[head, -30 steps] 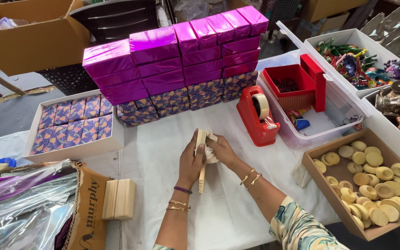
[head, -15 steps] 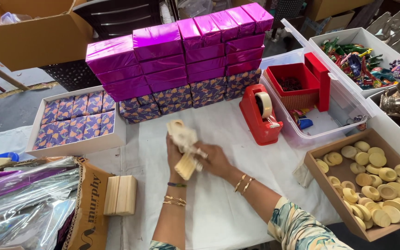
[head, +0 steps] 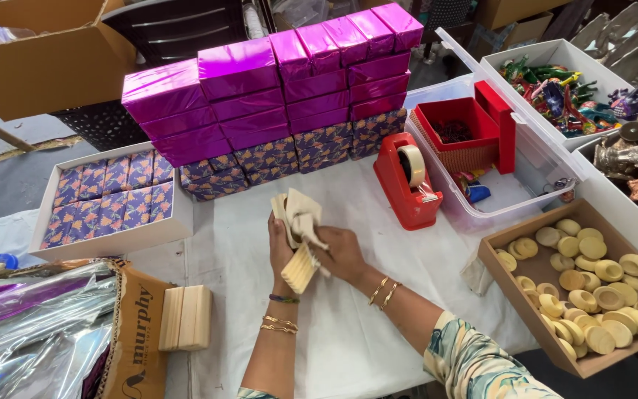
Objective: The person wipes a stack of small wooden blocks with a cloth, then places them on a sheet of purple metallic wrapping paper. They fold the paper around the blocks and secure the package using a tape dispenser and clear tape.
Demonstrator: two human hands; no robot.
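**Both hands on wooden pieces, mid-table**

Left hand (head: 280,247) and right hand (head: 340,255) both closed around a bundle of pale wooden pieces (head: 298,236), held just above the white table cover (head: 348,332). Behind: red tape dispenser (head: 407,181), then stacked magenta boxes (head: 275,81).

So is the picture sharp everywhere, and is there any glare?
Head view: even, soft light with faint shadows. The magenta foil boxes and the foil sheets throw bright glare. The hands, left hand and right hand, look slightly soft around the pale wooden pieces; the tape dispenser is crisp.
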